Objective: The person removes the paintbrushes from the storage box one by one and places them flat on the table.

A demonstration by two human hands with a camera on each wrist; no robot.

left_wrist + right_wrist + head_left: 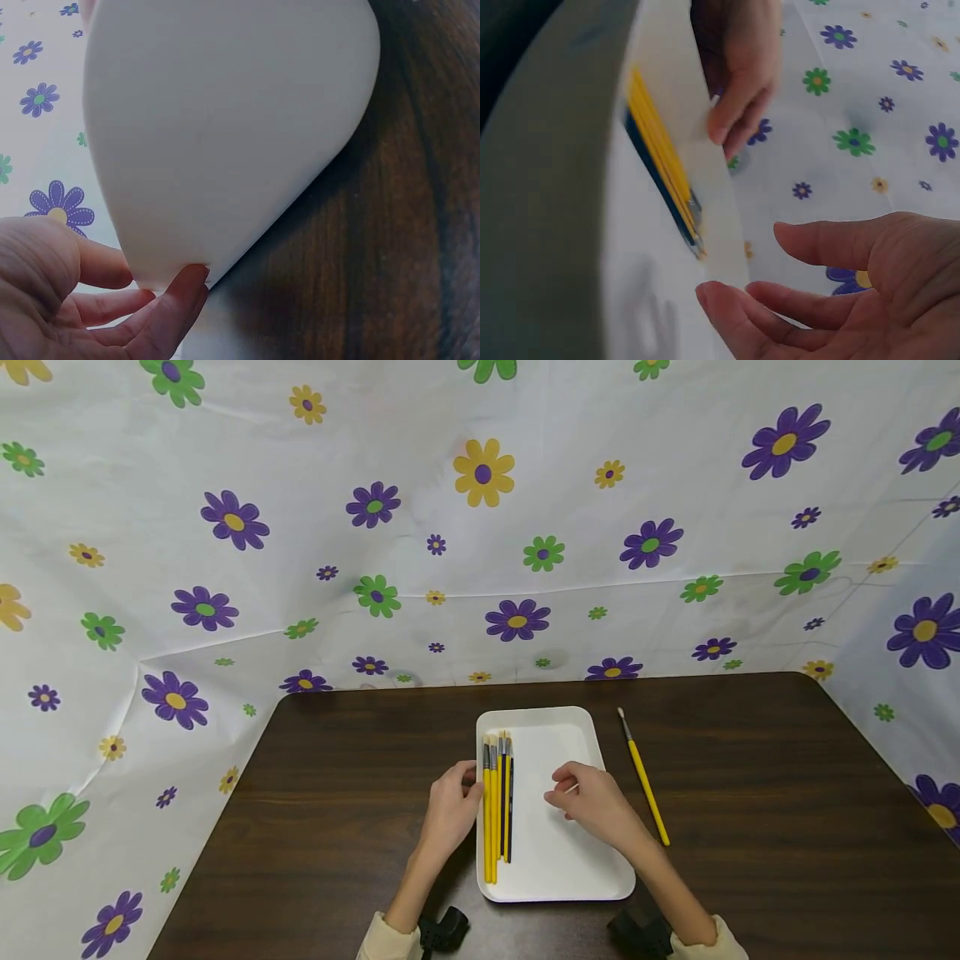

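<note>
A white tray lies on the dark table, and my left hand holds its left rim between thumb and fingers. In the left wrist view, the thumb and fingertips of that hand meet the edge of the tray. Several paintbrushes, with yellow and dark handles, lie side by side along the tray's left side, bristles toward the far end. Over the tray's right half hovers my right hand, fingers loosely bent, with nothing between thumb and fingertips. A single yellow paintbrush lies on the table, right of the tray.
The dark wooden table extends to both sides of the tray. Behind it and at its sides hangs a white cloth with purple, green and yellow flowers. Black wrist mounts sit near both sleeves.
</note>
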